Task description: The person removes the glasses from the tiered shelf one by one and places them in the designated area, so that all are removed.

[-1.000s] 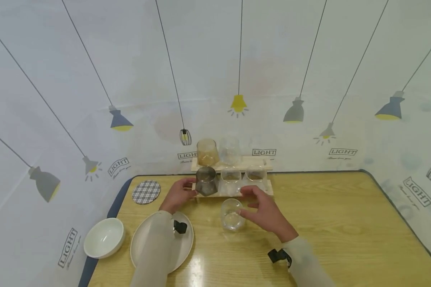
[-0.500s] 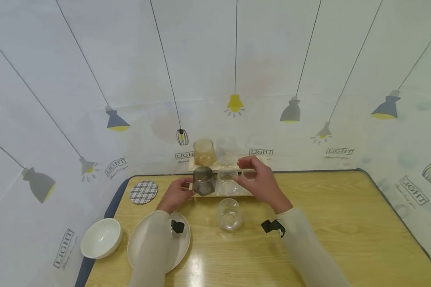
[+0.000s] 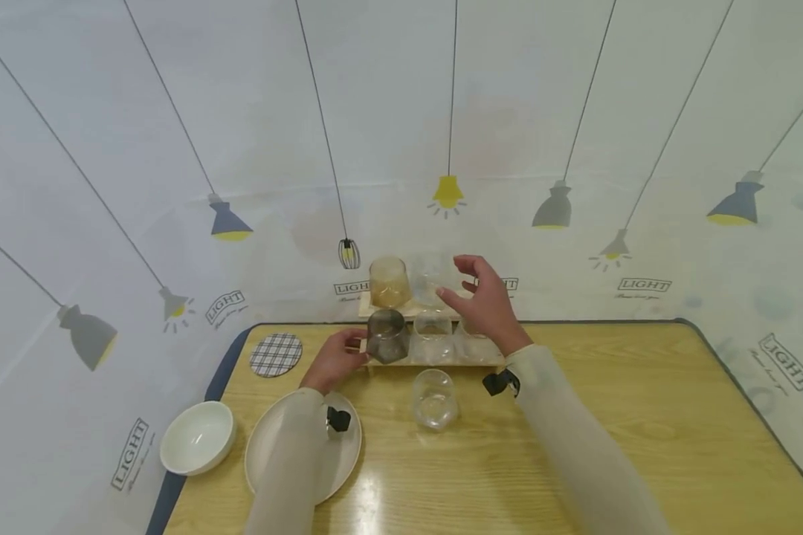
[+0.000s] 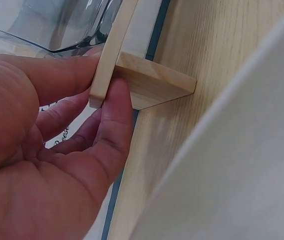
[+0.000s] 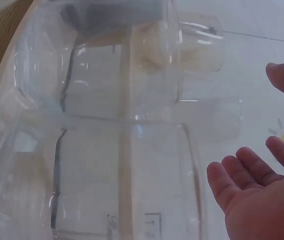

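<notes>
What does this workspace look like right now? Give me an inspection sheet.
Surface: wooden table, glossy.
Job's things: two-tier wooden rack holding a smoky glass, an amber glass and clear glasses; one clear glass stands on the table in front.
Clutter: white bowl, white plate, checked coaster.
Hands: left hand pinches the rack's end; right hand open, raised by the upper tier, holding nothing.
Cables: nothing seen.
Surroundings: lamp-print backdrop.

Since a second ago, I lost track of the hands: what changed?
The right hand let go of the clear glass on the table and rose, open, toward the clear glass on the upper shelf. The left hand still grips the wooden rack beside the grey glass.
</notes>
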`<state>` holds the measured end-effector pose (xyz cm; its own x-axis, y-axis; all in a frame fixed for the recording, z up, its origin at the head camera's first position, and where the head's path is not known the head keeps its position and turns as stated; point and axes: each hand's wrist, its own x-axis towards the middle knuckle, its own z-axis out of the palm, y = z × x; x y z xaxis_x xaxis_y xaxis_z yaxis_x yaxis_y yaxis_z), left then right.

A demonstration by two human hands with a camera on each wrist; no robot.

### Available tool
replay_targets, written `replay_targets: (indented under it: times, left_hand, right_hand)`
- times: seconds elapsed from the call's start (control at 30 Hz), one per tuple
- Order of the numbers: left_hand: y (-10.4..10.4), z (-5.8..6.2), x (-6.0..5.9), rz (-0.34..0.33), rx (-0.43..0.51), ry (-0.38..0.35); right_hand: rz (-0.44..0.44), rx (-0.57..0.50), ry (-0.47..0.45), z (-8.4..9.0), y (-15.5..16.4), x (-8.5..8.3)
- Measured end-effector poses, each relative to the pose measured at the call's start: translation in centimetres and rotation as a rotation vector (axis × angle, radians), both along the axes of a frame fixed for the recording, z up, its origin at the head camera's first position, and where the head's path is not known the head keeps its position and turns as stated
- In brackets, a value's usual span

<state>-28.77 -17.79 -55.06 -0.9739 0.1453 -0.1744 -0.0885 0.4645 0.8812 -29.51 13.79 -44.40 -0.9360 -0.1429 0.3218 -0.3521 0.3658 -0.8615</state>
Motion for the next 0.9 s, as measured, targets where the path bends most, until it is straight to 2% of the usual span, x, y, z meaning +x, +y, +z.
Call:
replay_targets:
  times: [0.2,0.43,0.57,0.9]
  left_hand:
    - [0.0,0.3,-0.1,0.01,-0.029,0.015]
    - [0.0,0.3,0.2,-0.014,-0.054,0.026]
    - [0.1,0.4,0.4,-0.012,-0.082,0.027]
    - [0.1,0.3,0.2,-0.015,-0.104,0.05]
  right_hand:
    - [0.021,0.058,-0.076,0.0,-0.8,-2.5]
    - [0.003,0.168,-0.195,-0.8,-1.4,-4.5]
    - [0.016,0.192,-0.233,-1.3,-1.6,-5.1]
    - [0.038,0.168,-0.212,-1.2,-1.1,-5.0]
